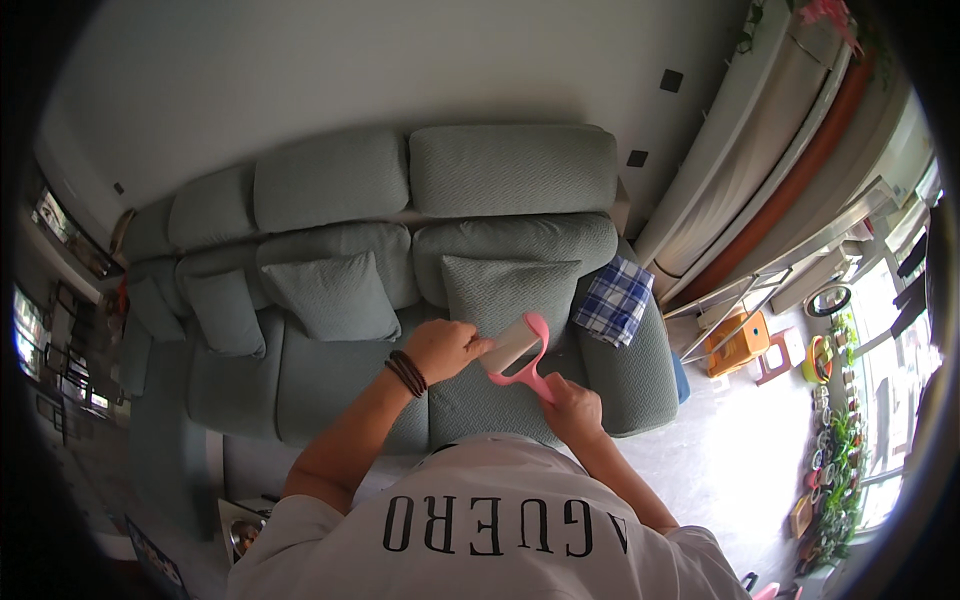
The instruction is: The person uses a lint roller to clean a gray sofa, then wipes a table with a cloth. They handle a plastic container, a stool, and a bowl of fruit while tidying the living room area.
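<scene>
A lint roller (510,348) with a pink plastic handle and a white roll is held over the right part of a grey-green sofa (352,390). My right hand (574,409) is closed around its handle. The fingers of my left hand (442,349) are at the left end of the white roll; whether they pinch its sheet or only touch it cannot be made out. Behind the roller, a grey-green cushion (502,289) leans on the backrest. A blue and white checked cloth (616,300) lies over the right armrest.
More cushions (334,296) stand along the sofa to the left. At the right are an orange stool (739,345), a pink stool (780,355), a metal rack and potted plants (840,457) by the window. A low table (229,525) with a bowl is at lower left.
</scene>
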{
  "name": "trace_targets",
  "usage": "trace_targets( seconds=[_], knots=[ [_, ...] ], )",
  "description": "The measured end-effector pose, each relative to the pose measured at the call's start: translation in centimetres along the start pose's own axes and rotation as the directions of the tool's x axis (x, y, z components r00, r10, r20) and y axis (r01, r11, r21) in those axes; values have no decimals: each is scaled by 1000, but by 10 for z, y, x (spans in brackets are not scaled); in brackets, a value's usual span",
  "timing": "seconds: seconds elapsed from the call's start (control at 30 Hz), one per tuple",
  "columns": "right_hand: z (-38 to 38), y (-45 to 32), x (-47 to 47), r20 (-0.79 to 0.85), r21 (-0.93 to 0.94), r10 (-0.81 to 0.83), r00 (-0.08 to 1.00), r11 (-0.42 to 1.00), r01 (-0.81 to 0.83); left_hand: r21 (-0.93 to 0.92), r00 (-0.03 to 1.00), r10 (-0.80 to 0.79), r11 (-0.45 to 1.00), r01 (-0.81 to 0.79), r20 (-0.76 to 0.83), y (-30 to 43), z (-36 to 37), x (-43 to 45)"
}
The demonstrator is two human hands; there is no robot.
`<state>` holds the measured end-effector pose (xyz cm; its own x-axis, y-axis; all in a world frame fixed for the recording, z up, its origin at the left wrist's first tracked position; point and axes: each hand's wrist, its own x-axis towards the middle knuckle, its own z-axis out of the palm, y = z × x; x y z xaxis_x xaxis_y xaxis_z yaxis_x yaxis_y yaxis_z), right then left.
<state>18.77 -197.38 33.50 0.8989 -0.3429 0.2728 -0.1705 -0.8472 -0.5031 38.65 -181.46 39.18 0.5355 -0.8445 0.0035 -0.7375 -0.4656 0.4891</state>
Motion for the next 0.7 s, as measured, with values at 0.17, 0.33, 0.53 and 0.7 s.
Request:
trace_targets(
  seconds=[0.17, 0.33, 0.53, 0.7],
  knots=[
    [14, 14, -7, 70, -96, 168, 983, 982, -161, -547, 951, 7, 819, 172, 310, -21, -6, 2],
    [7, 12, -7, 30, -61, 156, 987, 986, -154, -495, 992, -57, 869, -5, -111, -50, 22, -3],
    [21, -5, -9, 52, -76, 109, 993, 992, -105, -513, 980, 23, 854, 84, 199, -57, 23, 2],
    [25, -18, -9, 63, -65, 112, 992, 992, -108, -398, 923, 18, 906, 148, 384, -54, 23, -5]
  ],
)
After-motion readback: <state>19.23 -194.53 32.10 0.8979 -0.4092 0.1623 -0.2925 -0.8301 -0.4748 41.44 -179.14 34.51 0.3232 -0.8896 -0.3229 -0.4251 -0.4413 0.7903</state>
